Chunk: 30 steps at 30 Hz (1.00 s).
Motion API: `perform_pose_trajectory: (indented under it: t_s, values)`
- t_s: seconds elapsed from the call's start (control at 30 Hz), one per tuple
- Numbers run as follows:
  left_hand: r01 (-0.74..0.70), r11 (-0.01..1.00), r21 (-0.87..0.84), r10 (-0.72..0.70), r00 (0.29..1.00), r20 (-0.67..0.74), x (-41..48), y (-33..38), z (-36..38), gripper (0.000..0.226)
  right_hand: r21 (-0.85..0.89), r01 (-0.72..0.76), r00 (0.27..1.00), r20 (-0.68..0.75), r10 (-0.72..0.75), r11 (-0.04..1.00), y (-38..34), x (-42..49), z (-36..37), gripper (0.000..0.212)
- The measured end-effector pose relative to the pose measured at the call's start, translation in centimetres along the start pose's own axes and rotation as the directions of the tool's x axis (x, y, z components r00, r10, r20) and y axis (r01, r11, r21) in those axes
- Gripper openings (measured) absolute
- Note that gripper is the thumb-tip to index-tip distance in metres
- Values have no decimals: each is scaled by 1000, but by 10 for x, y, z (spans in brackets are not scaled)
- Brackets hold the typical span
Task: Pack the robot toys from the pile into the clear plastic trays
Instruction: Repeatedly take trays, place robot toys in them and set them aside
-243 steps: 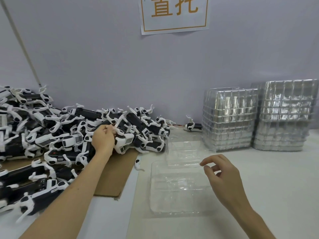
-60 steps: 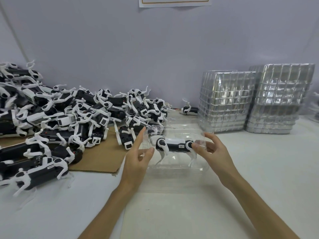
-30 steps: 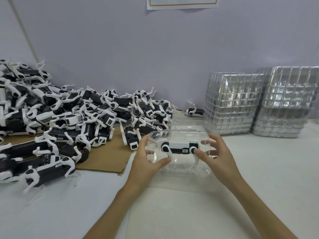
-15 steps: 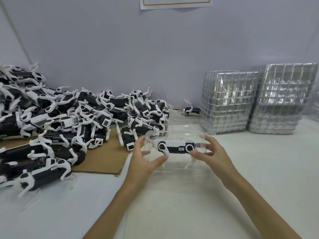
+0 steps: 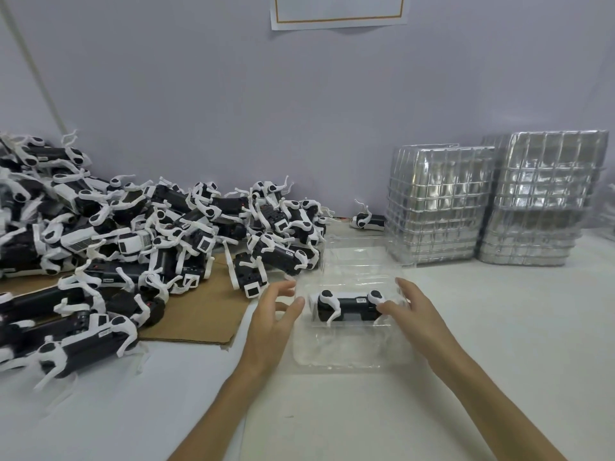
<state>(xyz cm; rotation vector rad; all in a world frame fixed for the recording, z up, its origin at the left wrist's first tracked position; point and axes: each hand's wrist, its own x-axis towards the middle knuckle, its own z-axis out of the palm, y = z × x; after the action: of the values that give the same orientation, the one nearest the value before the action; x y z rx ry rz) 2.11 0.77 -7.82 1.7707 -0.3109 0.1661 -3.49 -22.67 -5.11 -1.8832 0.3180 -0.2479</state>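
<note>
robot toy point(image 5: 347, 306) is lying in clear tray point(image 5: 342, 359), frame centre | left hand point(image 5: 274, 316) is hovering open-fingered at tray's left edge, likely steadying | right hand point(image 5: 414, 311) is pressing straight fingers on toy's end, probably seating it

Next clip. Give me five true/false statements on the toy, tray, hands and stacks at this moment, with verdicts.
1. One toy lies in the tray. True.
2. The left hand grips a toy. False: it holds nothing, its fingers spread beside the tray.
3. The pile lies left of the tray, partly on cardboard. True.
4. The stacks of trays stand left of the pile. False: they stand at the right, by the wall.
5. The right hand is at the tray's right end. True.
</note>
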Motion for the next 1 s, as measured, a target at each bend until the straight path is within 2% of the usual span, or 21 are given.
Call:
perform_pose_trajectory:
  t_s: [0.13,0.23,0.37,0.5,0.63,0.7,0.83,1.0]
  values:
    - [3,999,-36,-3,1000,-1,-1,4,0,35,-226,108,974,-170,-148,968,-5,-8,1,66]
    - [-9,999,-52,12,999,49,-3,7,1,32,-387,265,894,-244,-375,883,-10,-14,3,54]
    - [-23,999,-34,26,993,113,-7,10,6,34,-313,503,812,-147,-564,806,-19,-23,7,36]
    - [-30,999,-39,36,989,144,-8,8,8,26,-359,602,764,-2,-645,714,-26,-35,16,21]
    - [6,998,-70,9,975,222,-9,11,7,32,-484,621,779,296,-552,617,-26,-43,28,51]
    - [29,997,-69,-12,971,240,-8,12,6,39,-593,600,792,347,-502,536,-24,-42,30,57]
    - [27,999,-36,-17,971,237,-8,12,6,42,-632,515,841,242,-484,578,-23,-35,20,49]
    - [-1,999,40,-9,973,229,-9,11,8,37,-615,330,888,-55,-456,716,-27,-26,0,29]
